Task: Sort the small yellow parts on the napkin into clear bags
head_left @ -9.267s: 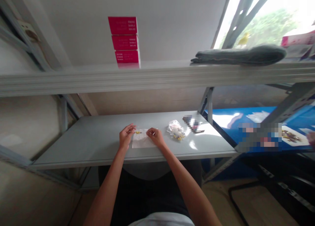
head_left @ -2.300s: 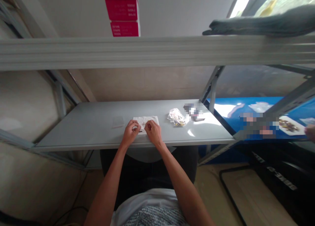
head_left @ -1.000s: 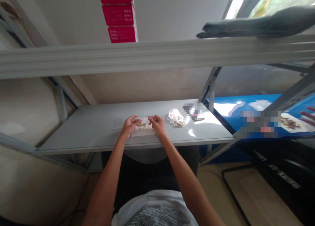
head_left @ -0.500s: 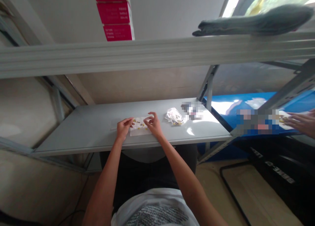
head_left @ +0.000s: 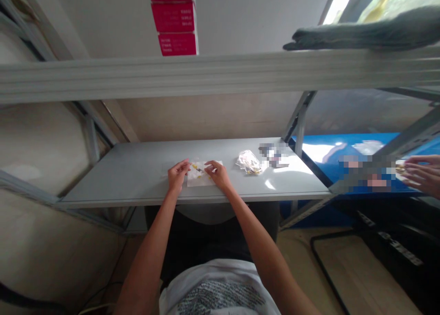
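My left hand (head_left: 177,175) rests at the left side of a white sheet (head_left: 200,182) on the grey shelf, its fingers pinched together. What they hold, if anything, is too small to make out. At the sheet's right side my right hand (head_left: 217,174) has thumb and forefinger curled close together over it; anything between them is hidden. Several small yellow and dark pieces (head_left: 196,167) lie on the sheet between both hands. Right of my right hand sits a bunch of clear plastic bags (head_left: 249,162) with yellowish bits in it.
A blurred patch (head_left: 274,154) covers items at the shelf's back right. An upper shelf beam (head_left: 206,77) crosses above, carrying red boxes (head_left: 177,19) and a dark cloth-like item (head_left: 357,33). At the right, another person's hand (head_left: 424,171) works over a blue table (head_left: 321,145).
The view has shifted, so the shelf appears farther right. My right hand's raised fingers have lowered and drawn together. The other person's hand has changed shape.
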The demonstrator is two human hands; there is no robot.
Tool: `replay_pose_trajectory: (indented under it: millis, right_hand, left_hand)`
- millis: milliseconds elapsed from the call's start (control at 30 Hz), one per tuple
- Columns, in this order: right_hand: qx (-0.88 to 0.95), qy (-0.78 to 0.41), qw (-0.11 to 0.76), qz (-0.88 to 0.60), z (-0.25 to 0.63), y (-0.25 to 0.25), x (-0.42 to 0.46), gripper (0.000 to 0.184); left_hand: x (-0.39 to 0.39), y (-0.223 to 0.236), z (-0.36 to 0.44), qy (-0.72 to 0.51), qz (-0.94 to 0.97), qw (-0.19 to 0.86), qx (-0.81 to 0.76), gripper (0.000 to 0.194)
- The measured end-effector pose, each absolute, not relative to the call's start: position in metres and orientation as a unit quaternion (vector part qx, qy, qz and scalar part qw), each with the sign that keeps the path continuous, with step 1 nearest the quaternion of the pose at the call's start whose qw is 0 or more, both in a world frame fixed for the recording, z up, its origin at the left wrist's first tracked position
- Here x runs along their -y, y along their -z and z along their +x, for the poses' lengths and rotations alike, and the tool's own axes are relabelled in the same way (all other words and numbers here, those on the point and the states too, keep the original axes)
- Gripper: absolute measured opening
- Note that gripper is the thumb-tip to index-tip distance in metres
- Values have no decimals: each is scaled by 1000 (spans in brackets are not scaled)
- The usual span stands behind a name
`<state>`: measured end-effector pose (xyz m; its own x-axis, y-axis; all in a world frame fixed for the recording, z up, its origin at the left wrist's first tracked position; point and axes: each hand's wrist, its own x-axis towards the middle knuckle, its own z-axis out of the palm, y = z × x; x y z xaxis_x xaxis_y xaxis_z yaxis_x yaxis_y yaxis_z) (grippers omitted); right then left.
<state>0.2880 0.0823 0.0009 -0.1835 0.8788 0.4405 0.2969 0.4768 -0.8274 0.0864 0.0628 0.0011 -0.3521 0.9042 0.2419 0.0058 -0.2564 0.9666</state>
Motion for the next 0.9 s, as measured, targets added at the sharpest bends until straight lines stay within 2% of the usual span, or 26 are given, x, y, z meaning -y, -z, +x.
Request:
replay_pose_trajectory:
  millis: [200,500,667,900]
  right_hand:
    - [712,-304,489,-402,287,4,-85,18]
    - [697,-320,501,-400,287,2,-86,13]
    - [685,-335,511,-397,286,3,-88,11]
    - [696,-315,508,-397,283,4,-87,23]
  left_hand:
    - [-59,-3,87,-637,479,354,-490,58]
    - [-54,-8,91,-600,535,385,-453,67]
    - [-57,-1,90,-541,572,354,-504,47]
    - [-54,-4,88,-509,636,311,-490,47]
